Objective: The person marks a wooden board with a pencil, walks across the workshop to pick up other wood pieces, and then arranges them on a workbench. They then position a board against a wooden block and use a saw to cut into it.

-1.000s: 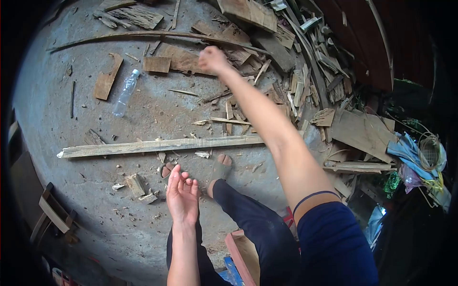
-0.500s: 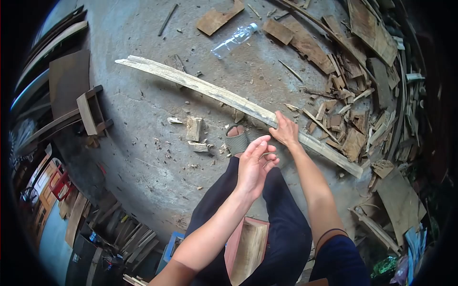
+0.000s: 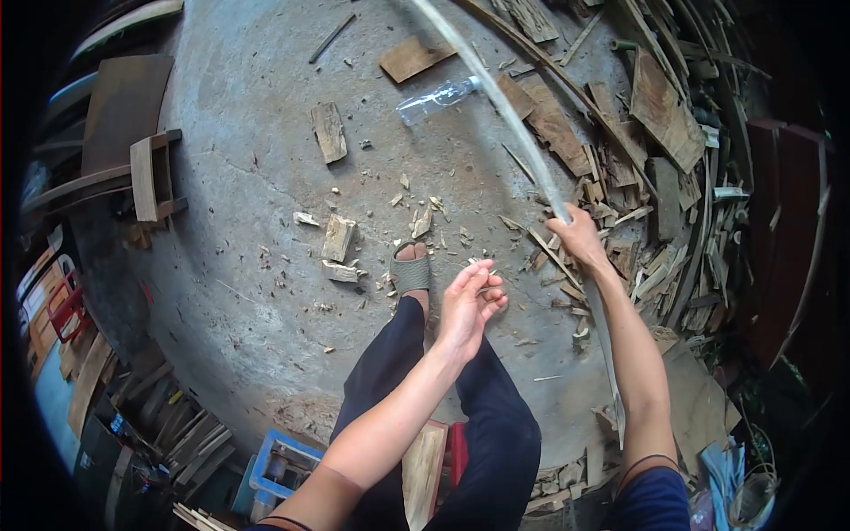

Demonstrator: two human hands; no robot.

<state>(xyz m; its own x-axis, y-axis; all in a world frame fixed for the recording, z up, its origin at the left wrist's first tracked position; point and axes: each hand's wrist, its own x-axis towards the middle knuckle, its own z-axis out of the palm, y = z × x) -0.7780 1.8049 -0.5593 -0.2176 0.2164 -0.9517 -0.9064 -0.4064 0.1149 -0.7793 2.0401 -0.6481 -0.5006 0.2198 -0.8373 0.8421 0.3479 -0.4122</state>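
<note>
Grey concrete floor (image 3: 230,265), stained and strewn with crumbs of wood, fills the middle of a cluttered work area, seen from above through a round, dark-edged lens. Across it runs a long, narrow wooden plank (image 3: 522,137), pale and seemingly curved (the wide lens bends straight lines, so its true shape is hard to tell). One end leaves the view at the top; the other reaches down beside the right forearm. The right hand (image 3: 580,237) is closed around the plank, partway along its length. The left hand (image 3: 471,305) holds nothing that can be seen; its palm is turned upward and its fingers are open and loosely curled, near the knees and apart from the plank.

Just beyond the dark trousers, a foot in a woven grey-green sandal (image 3: 411,270) rests on the floor. To its left lie a blocky wood chunk (image 3: 338,237) and smaller splinters. Farther up, a clear plastic bottle (image 3: 434,101) lies on its side, below a flat brown board piece (image 3: 414,58). Scrap wood (image 3: 660,265) in many sizes is heaped along the right side. At the lower left, beside the left forearm, stands a blue-rimmed object (image 3: 283,465), partly hidden.
</note>
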